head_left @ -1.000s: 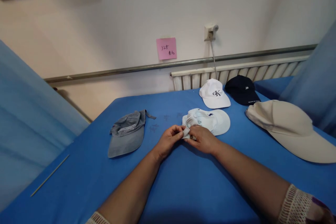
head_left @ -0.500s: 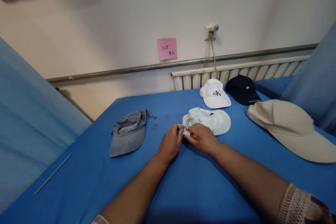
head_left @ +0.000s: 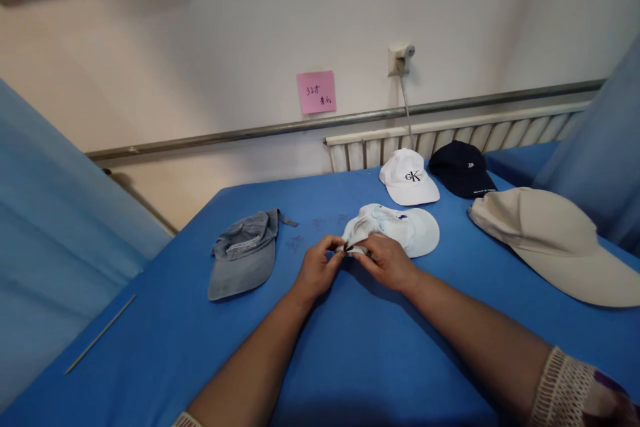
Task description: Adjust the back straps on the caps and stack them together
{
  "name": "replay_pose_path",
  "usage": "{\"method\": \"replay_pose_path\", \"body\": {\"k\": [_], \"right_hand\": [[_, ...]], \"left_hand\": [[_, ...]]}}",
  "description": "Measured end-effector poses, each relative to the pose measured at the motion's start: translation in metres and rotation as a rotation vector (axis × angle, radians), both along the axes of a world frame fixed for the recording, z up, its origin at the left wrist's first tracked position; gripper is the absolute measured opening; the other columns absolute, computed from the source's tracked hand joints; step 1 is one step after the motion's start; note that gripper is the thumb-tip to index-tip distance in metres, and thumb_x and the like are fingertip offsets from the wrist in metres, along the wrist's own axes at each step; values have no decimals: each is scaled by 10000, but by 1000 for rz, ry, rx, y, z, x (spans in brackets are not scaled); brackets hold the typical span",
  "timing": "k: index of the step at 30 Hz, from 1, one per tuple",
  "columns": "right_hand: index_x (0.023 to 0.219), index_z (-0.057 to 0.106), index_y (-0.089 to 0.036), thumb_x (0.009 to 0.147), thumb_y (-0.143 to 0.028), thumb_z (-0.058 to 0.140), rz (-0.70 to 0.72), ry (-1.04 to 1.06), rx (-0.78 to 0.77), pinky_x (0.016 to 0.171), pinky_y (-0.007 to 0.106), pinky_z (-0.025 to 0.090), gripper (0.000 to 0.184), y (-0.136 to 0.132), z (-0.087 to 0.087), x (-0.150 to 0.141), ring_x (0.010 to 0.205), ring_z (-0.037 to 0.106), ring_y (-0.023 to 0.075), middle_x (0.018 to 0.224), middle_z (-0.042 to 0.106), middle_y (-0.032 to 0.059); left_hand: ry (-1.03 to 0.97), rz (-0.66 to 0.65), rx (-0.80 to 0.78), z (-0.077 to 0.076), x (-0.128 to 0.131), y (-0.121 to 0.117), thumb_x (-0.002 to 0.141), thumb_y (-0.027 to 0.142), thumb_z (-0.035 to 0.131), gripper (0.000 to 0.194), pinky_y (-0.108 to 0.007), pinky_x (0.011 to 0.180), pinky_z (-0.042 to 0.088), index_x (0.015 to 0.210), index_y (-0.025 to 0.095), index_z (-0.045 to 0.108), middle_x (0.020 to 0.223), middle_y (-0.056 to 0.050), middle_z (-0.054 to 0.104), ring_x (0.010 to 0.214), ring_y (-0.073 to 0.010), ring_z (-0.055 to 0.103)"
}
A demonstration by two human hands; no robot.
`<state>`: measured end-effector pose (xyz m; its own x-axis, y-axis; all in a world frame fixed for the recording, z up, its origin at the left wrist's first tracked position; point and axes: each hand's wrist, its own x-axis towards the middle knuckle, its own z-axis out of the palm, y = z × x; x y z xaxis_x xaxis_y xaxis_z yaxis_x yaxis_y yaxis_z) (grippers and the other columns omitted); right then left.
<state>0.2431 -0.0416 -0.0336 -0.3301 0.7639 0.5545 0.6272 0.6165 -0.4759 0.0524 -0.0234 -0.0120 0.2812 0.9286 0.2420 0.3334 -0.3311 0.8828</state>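
Observation:
A pale white cap lies in the middle of the blue table. My left hand and my right hand meet at its near back edge. Both pinch the cap's back strap between thumb and fingers, the fingers closed on it. The strap itself is mostly hidden between my fingertips.
A grey cap lies to the left. A white cap with a black logo and a dark navy cap sit at the back, a large beige cap at the right. A thin stick lies near the left edge. Blue curtains hang on both sides.
My hands stayed at the cap's back edge. The white strap end seen between my fingers a second ago is now tucked in and hidden as the fingers closed together.

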Motion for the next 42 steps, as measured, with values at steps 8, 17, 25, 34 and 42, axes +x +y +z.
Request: {"method": "replay_pose_path", "body": {"k": [8, 17, 25, 34, 42], "right_hand": [[1039, 588, -200, 857, -316, 614, 46, 140, -10, 839, 364, 448, 217, -4, 2, -3, 921, 575, 215, 963, 638, 69], [904, 608, -222, 799, -211, 643, 124, 323, 2, 794, 348, 458, 111, -9, 9, -8, 852, 587, 194, 889, 642, 37], [895, 577, -219, 818, -202, 613, 115, 292, 85, 756, 342, 450, 87, -15, 13, -10, 811, 568, 189, 845, 623, 36], [1102, 571, -206, 880, -319, 525, -164, 384, 115, 955, 418, 428, 253, 2, 11, 23, 1072, 562, 251, 1096, 625, 110], [990, 657, -120, 758, -343, 623, -801, 536, -550, 1001, 502, 349, 324, 57, -19, 104, 1172, 521, 372, 1133, 640, 223]], "left_hand": [[16, 50, 68, -4, -1, 2, 722, 222, 710, 166, -267, 757, 446, 855, 199, 613, 798, -12, 653, 759, -158, 605], [181, 1, 191, 0, 5, -5, 697, 178, 714, 163, -336, 883, 407, 841, 223, 650, 809, -23, 668, 823, -201, 598], [463, 289, 185, -7, -32, 30, 738, 223, 653, 80, -360, 833, 427, 812, 199, 666, 824, -53, 679, 836, -234, 607], [365, 564, 198, -8, -44, 39, 760, 234, 630, 618, -379, 959, 438, 1328, 119, 418, 1340, -193, 512, 1155, -266, 563], [369, 260, -135, -1, -27, 16, 756, 452, 658, 404, -334, 710, 476, 1024, 149, 647, 759, -78, 690, 774, -254, 653]]}}
